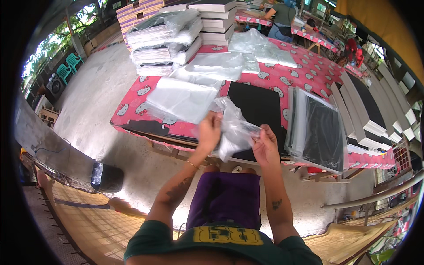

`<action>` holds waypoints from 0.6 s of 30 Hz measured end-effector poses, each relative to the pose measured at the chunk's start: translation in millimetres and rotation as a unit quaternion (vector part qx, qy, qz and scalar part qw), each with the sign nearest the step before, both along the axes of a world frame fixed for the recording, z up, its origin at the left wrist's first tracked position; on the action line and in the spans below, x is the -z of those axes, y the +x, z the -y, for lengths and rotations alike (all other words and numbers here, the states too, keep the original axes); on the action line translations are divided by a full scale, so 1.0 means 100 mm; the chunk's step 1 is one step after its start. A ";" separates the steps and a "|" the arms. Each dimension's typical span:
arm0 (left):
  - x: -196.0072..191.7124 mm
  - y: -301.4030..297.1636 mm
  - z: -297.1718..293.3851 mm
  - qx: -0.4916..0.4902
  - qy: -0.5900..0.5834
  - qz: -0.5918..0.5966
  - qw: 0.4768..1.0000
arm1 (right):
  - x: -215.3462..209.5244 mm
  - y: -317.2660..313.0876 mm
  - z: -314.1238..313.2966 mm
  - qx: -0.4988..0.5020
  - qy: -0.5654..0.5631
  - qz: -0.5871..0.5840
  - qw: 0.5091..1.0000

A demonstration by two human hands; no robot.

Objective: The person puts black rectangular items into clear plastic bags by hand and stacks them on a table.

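Between my two hands hangs a crumpled clear plastic bag, held over the near edge of the table. My left hand has its fingers closed on the bag's left side. At its right edge my right hand pinches the plastic. Under and behind the bag lies a flat black sheet or board, partly covered by it. Left of that rests a pile of clear plastic bags. On the right, a stack of black sheets in clear bags sits at the table's front edge.
The table has a pink patterned cover. Bagged stacks and black-topped paper stacks stand at the back left, more stacks at the right. A dark bin and a broom are left below. A person stands far off.
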State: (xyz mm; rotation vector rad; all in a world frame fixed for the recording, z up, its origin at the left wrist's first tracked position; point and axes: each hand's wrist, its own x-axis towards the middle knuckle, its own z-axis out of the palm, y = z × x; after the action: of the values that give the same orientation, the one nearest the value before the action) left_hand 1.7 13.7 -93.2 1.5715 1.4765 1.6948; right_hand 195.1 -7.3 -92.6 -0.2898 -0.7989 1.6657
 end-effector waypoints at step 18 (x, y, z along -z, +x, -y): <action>-1.07 -0.23 0.35 0.153 -0.038 -0.534 0.831 | -1.32 0.19 0.37 0.145 0.338 0.767 0.525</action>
State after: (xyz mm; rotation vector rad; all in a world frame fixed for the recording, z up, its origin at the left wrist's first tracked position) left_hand -21.3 -21.6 13.7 2.7170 1.5149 0.4808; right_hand 214.3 -44.8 39.7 -1.3030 -2.4130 0.2213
